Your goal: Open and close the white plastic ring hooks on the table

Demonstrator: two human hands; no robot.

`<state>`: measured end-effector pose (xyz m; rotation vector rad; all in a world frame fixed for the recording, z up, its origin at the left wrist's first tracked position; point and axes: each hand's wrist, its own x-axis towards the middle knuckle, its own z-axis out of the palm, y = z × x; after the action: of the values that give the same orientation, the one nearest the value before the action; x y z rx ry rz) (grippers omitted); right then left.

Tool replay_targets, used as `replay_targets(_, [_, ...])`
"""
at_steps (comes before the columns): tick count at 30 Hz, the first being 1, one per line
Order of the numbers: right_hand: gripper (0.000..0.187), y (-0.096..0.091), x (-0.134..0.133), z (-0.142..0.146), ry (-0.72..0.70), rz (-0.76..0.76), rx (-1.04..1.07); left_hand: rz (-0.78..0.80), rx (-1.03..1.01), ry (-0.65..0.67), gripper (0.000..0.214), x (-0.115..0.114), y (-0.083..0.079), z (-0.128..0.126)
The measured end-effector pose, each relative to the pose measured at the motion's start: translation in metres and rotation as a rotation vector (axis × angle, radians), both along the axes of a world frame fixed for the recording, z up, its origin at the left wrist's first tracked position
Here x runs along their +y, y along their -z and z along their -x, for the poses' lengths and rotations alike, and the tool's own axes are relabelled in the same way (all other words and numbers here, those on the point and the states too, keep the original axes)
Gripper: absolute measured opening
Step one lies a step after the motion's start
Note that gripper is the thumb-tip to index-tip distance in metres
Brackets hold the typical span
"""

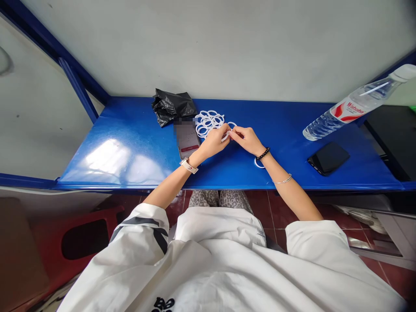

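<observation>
My left hand and my right hand meet over the blue table, fingertips pinched close together. Between them is a white ring, partly covered by the fingers. Just behind my left hand lies a heap of thin white rings. Another white loop shows just beyond the fingertips. A single white ring lies under my right wrist, partly hidden by it. The rings' exact kind cannot be made out.
Left of the heap lies a phone, its screen partly blurred, touching a crumpled black plastic bag. To the right stand a water bottle and a black phone-like object. A dark flat panel is at the far right; a wall closes off the back.
</observation>
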<state>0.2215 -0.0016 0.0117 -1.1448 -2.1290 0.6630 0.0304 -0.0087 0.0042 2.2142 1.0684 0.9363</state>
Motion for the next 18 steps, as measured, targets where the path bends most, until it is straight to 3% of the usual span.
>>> replay_targets(7, [0.053,0.002,0.000,0.001,0.003,0.053,0.072,-0.029,0.067,0.077,0.035,-0.005,0.001,-0.001])
replay_targets(12, [0.056,0.005,0.000,0.000,-0.039,0.072,0.149,-0.043,0.035,0.104,0.043,-0.006,0.005,-0.001])
replay_targets(18, [0.058,0.007,0.003,0.000,-0.059,-0.033,0.219,-0.158,-0.043,0.144,0.047,0.000,0.013,0.001])
